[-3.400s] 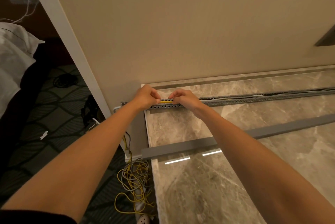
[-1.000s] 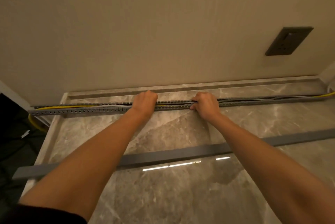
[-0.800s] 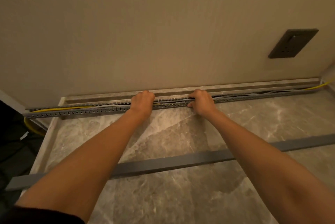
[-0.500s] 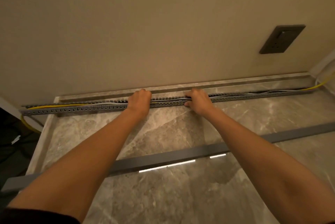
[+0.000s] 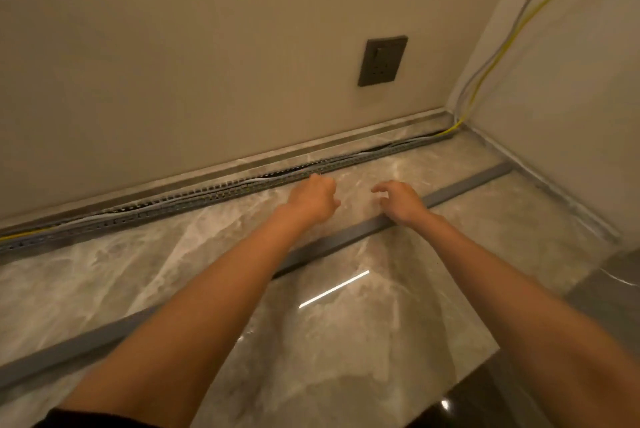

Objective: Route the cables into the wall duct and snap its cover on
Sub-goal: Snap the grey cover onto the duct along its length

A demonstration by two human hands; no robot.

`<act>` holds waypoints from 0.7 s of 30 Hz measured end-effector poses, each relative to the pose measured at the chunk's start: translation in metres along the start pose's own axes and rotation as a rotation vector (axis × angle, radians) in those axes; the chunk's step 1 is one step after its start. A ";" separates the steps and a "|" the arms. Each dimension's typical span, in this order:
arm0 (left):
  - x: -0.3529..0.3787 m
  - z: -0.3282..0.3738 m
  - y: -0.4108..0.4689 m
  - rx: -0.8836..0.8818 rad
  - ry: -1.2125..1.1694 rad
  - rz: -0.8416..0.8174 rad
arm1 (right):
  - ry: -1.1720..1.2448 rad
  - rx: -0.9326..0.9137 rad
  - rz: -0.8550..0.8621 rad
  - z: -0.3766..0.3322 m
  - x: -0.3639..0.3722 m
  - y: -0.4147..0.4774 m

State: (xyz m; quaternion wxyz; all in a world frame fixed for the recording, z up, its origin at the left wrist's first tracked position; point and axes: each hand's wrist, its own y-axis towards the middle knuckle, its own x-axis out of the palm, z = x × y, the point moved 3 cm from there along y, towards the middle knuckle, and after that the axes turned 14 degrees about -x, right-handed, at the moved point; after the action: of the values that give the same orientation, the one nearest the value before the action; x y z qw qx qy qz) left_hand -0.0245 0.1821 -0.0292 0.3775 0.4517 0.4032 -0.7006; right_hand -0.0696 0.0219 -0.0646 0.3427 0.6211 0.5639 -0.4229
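A grey slotted cable duct lies open along the foot of the wall, running from the left edge to the right corner. Yellow, white and dark cables lie in it and bulge out near the right end. The long grey duct cover lies loose on the marble top, in front of the duct and roughly parallel to it. My left hand hovers just in front of the duct, fingers loosely curled, holding nothing. My right hand is above the cover with its fingers spread, empty.
A dark wall socket sits on the back wall. A yellow cable and a grey one climb the right side wall from the corner. The marble top ends at a front edge at lower right.
Both hands have let go of the duct and drawn back toward me. My view has swung right, so the corner and side wall now show.
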 end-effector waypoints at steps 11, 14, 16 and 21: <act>0.082 0.128 0.021 -0.011 0.074 -0.051 | -0.014 -0.195 -0.097 0.137 -0.038 -0.011; 0.079 0.133 0.026 -0.035 0.106 -0.097 | -0.037 -0.225 -0.129 0.160 -0.047 -0.007; 0.072 0.132 0.028 -0.072 0.119 -0.102 | -0.070 -0.256 -0.162 0.168 -0.056 -0.002; 0.051 0.118 0.030 -0.155 0.173 -0.045 | -0.255 -0.328 -0.115 0.172 -0.076 0.016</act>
State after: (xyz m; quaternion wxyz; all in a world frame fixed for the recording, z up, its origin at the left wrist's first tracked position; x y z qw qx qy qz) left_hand -0.0523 0.0556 -0.0524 0.3596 0.4706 0.4973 -0.6339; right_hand -0.0784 -0.1662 -0.0661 0.4830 0.4651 0.6119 -0.4194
